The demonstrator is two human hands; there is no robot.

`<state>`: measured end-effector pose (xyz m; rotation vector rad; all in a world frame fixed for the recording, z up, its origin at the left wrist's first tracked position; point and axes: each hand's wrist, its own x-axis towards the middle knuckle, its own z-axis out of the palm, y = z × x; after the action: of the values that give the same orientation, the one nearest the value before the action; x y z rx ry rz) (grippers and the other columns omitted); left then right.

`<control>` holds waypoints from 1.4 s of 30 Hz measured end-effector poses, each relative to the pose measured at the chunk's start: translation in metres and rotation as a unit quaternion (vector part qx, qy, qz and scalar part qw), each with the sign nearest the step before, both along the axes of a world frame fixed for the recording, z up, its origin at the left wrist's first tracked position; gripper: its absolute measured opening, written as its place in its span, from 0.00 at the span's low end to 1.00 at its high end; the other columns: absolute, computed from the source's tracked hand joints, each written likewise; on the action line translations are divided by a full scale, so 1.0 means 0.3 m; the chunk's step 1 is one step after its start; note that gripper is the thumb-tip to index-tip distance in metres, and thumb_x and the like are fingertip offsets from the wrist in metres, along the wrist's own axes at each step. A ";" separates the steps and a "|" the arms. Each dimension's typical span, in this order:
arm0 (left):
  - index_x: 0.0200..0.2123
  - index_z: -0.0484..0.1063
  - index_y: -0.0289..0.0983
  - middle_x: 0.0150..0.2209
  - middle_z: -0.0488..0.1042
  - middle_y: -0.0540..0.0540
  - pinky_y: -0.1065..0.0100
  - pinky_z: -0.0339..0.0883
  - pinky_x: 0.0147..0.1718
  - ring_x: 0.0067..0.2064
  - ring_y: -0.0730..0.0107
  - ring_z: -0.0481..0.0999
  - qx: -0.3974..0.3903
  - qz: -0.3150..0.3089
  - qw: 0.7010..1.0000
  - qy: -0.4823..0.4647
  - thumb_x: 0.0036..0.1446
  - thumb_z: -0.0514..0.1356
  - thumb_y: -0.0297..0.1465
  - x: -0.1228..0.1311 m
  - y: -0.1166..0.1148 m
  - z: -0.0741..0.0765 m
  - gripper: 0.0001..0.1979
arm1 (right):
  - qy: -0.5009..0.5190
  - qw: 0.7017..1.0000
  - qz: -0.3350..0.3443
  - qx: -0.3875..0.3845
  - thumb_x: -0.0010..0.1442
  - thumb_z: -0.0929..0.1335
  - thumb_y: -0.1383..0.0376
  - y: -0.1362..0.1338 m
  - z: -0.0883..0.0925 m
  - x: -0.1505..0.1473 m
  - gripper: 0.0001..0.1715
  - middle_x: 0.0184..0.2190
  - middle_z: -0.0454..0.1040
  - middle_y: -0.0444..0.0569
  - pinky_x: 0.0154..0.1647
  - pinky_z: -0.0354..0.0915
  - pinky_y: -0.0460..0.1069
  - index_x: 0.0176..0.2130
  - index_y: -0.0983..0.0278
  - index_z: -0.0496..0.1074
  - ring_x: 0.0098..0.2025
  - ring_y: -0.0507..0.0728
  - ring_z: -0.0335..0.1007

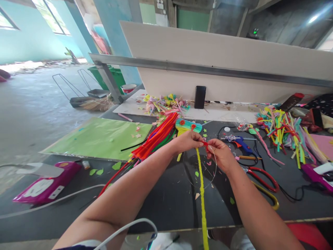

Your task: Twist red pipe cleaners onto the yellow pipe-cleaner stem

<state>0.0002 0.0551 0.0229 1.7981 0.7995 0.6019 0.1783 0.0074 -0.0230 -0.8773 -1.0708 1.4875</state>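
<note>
Near the middle of the table, my left hand [189,140] pinches one end of a small red piece [205,143]. My right hand [218,152] pinches its other side, with the fingertips of both hands close together. A thin pale wire loops down from around my right fingers. Below the hands a long yellow fuzzy strip [202,187] runs down past the table's front edge. Just beyond my left hand lies a blue and yellow piece [189,126] with red flower shapes on it. A bundle of red fuzzy stems [156,135] lies to the left.
A green sheet [99,139] and a magenta box [48,182] are at left. Scissors [264,178], a blue glue gun [243,144] and colourful stem scraps [283,130] lie at right. A black phone [200,97] leans against the white board [166,81].
</note>
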 end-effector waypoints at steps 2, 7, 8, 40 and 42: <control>0.29 0.73 0.30 0.19 0.62 0.54 0.75 0.49 0.22 0.22 0.81 0.57 -0.034 -0.013 0.999 0.000 0.47 0.60 0.33 -0.006 -0.001 0.006 0.10 | -0.076 0.996 0.000 0.054 0.49 0.72 0.64 0.003 0.004 0.013 0.11 0.23 0.72 0.41 0.23 0.64 0.45 0.36 0.61 0.73 0.21 0.49 0.67; 0.29 0.74 0.30 0.20 0.65 0.53 0.74 0.48 0.22 0.22 0.81 0.58 -0.087 -0.044 0.995 -0.015 0.43 0.63 0.34 -0.020 0.006 -0.007 0.12 | -0.225 0.958 -0.005 0.180 0.52 0.70 0.65 0.001 0.003 0.044 0.14 0.29 0.77 0.45 0.27 0.69 0.47 0.42 0.59 0.76 0.24 0.51 0.70; 0.29 0.74 0.30 0.21 0.67 0.52 0.74 0.48 0.22 0.22 0.81 0.59 -0.101 -0.053 0.993 -0.020 0.43 0.64 0.34 -0.022 0.008 -0.012 0.12 | -0.242 0.948 -0.006 0.206 0.53 0.70 0.65 0.000 0.004 0.050 0.14 0.31 0.77 0.45 0.28 0.69 0.48 0.42 0.59 0.76 0.25 0.51 0.71; 0.26 0.75 0.30 0.22 0.72 0.48 0.73 0.58 0.26 0.25 0.76 0.68 -0.278 -0.132 0.948 -0.085 0.38 0.69 0.33 0.001 -0.024 -0.032 0.13 | -0.353 0.854 0.022 0.381 0.57 0.66 0.69 -0.042 0.062 0.089 0.16 0.36 0.79 0.46 0.39 0.73 0.51 0.42 0.54 0.77 0.37 0.55 0.76; 0.27 0.75 0.30 0.22 0.72 0.48 0.73 0.59 0.26 0.25 0.76 0.68 -0.279 -0.132 0.947 -0.087 0.39 0.68 0.33 0.002 -0.026 -0.032 0.12 | -0.351 0.852 0.024 0.388 0.58 0.66 0.69 -0.041 0.060 0.091 0.16 0.35 0.79 0.45 0.39 0.73 0.50 0.43 0.53 0.77 0.37 0.55 0.76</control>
<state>0.0010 0.0472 0.0132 1.2785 0.5259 0.3083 0.2056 -0.0049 -0.0049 -0.7931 -2.0486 0.6025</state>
